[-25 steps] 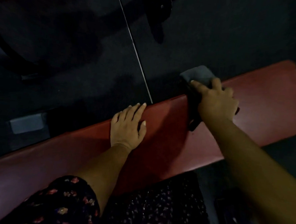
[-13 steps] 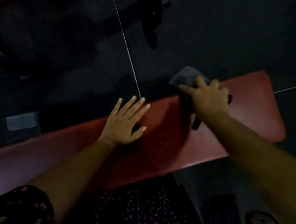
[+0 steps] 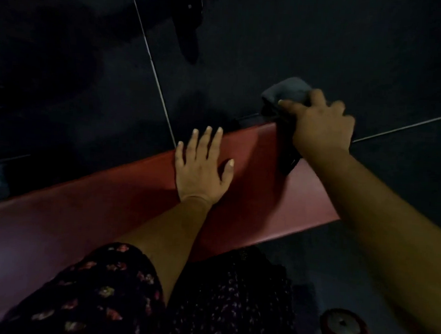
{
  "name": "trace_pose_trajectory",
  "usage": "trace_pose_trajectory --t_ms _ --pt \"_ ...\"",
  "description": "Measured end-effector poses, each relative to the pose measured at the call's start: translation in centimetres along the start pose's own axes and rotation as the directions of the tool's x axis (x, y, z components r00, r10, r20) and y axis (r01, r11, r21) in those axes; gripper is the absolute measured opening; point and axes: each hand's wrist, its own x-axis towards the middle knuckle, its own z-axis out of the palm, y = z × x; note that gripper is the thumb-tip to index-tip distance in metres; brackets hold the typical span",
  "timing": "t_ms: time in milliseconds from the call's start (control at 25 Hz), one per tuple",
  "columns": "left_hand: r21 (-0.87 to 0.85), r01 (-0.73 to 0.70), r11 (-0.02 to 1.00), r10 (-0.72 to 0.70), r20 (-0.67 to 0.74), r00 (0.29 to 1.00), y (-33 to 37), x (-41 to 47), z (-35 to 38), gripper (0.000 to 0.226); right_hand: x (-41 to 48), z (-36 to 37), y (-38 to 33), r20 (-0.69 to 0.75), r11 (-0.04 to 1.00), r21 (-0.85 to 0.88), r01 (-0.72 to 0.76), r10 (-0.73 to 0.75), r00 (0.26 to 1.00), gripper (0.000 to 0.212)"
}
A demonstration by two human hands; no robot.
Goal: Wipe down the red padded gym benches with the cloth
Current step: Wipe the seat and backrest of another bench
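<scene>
Her right hand [image 3: 322, 129] has its fingers clenched round the grey cloth [image 3: 287, 93] at the far end of the red bench [image 3: 251, 194]; her left hand [image 3: 202, 165] lies flat mid-bench, fingers released.

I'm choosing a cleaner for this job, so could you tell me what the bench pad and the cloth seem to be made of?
The red bench pad looks like vinyl or faux leather over padding: a smooth surface with a dull sheen and a rounded edge. The dark grey cloth under the right hand seems a soft, matte fabric, possibly microfibre, since it bunches in folds; the dim light leaves its weave unclear.
</scene>
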Motion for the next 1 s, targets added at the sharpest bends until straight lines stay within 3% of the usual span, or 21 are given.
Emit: trace_pose_trajectory --t_ms 80,240,360,440,520,600,720,760,840,920,1000 --pt "0.013 0.010 1.000 -0.010 -0.012 1.000 0.0 -0.1 -0.1 0.066 -0.5 0.2 -1.8 -0.022 0.995 -0.048 -0.085 0.084 0.996 0.049" --pt "0.016 0.013 1.000 -0.013 0.009 1.000 0.4 0.1 -0.4 0.065 -3.8 1.4 -5.6 -0.100 0.973 -0.182 0.144 -0.164 0.981 0.052" --pt "0.012 0.022 1.000 -0.022 -0.004 1.000 0.3 0.1 -0.2 0.065 -2.6 1.4 -0.3 -0.079 0.970 -0.050 0.240 -0.243 0.967 0.051" --pt "0.019 0.017 1.000 -0.017 -0.003 1.000 0.5 0.1 -0.2 0.065 -1.2 1.2 3.0 -0.084 0.994 0.009 0.109 -0.108 0.991 0.051" --pt "0.024 0.019 1.000 -0.019 0.006 1.000 0.4 0.2 -0.1 0.065 -0.5 0.7 2.7 -0.031 0.980 0.162 -0.113 0.119 0.992 0.055" --pt "0.026 0.022 0.999 -0.022 0.007 1.000 0.3 0.1 -0.1 0.066 -1.2 0.2 -0.1 0.022 0.957 0.232 -0.171 0.170 0.985 0.058" --pt "0.034 0.012 0.999 -0.012 0.003 1.000 0.4 0.1 0.1 0.066 -3.0 1.0 -0.9 -0.052 0.978 0.159 0.136 -0.129 0.990 0.055" --pt "0.033 0.011 0.999 -0.011 0.009 1.000 0.4 0.2 0.1 0.066 -2.8 1.3 0.3 -0.078 0.973 0.151 0.173 -0.163 0.984 0.055" --pt "0.035 0.014 0.999 -0.015 0.017 1.000 0.2 0.3 0.2 0.067 -1.9 1.4 2.7 -0.113 0.982 0.177 0.057 -0.037 0.993 0.058" --pt "0.047 0.006 0.999 -0.007 0.020 1.000 0.2 0.1 0.4 0.068 -1.7 1.4 3.7 -0.085 0.963 0.238 -0.125 0.149 0.985 0.064" --pt "0.046 -0.003 0.999 0.002 0.023 1.000 0.1 0.0 0.3 0.069 -2.7 1.6 3.5 -0.039 0.925 0.309 -0.219 0.243 0.969 0.070"
